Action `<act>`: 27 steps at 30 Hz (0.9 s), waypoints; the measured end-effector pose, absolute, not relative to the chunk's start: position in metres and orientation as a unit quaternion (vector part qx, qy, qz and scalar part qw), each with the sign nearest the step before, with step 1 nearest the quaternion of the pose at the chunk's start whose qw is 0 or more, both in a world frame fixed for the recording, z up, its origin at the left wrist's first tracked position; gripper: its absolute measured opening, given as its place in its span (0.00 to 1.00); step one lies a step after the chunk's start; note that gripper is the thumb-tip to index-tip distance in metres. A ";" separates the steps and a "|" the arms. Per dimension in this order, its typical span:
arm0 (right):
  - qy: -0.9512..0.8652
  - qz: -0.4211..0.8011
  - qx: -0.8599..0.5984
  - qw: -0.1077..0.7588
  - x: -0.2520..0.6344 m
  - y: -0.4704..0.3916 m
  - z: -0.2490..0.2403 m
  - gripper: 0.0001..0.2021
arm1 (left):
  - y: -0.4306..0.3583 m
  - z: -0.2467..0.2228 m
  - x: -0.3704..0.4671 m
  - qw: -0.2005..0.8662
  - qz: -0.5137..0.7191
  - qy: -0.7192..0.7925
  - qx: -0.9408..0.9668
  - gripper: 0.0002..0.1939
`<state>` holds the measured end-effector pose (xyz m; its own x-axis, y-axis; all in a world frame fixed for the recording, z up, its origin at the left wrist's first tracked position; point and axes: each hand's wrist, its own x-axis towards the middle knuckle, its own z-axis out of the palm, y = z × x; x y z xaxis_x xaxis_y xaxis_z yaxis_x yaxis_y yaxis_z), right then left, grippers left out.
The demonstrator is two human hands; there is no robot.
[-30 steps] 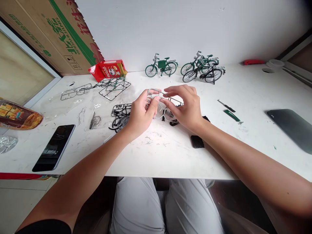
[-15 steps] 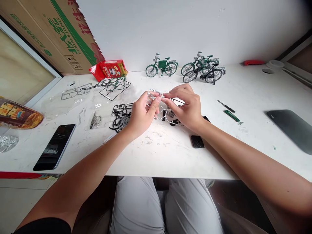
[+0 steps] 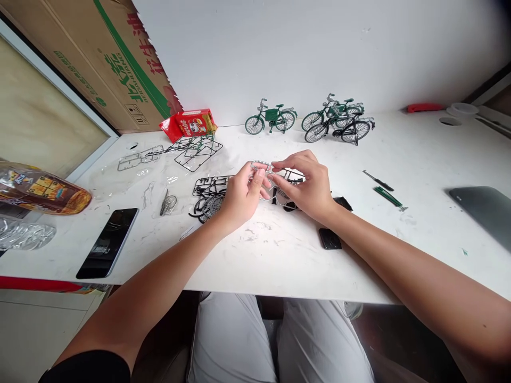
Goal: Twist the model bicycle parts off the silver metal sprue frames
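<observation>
Head view: hands [image 3: 279, 189] lower than before.

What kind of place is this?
Likely a hobby or assembly desk for model bicycles: finished green model bicycles by the wall, black parts frames on the white table, small screwdrivers.

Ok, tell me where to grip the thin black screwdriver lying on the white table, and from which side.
Pinch the thin black screwdriver at its thicker handle end, coming from above. It lies flat on the white table, apart from the green tool beside it, so fingers fit either side.
</observation>
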<state>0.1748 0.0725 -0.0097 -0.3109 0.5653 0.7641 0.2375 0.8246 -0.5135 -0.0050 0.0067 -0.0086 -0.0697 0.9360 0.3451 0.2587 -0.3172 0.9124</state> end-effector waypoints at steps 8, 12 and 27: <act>-0.800 0.167 -0.247 0.521 0.177 0.074 -0.010 0.11 | 0.004 -0.005 -0.002 0.325 0.552 0.494 0.587 0.25; -0.805 0.173 -0.260 0.504 0.177 0.073 -0.009 0.15 | 0.003 -0.003 0.000 0.332 0.558 0.492 0.580 0.25; -0.784 0.206 -0.310 0.496 0.182 0.082 -0.009 0.14 | 0.010 0.000 -0.003 0.333 0.639 0.503 0.477 0.23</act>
<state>0.1816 0.0823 -0.0086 -0.3154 0.6903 0.6511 0.2816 0.7233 -0.6305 -0.0031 0.0096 0.0000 -0.3227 0.9056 0.2750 0.0552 -0.2721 0.9607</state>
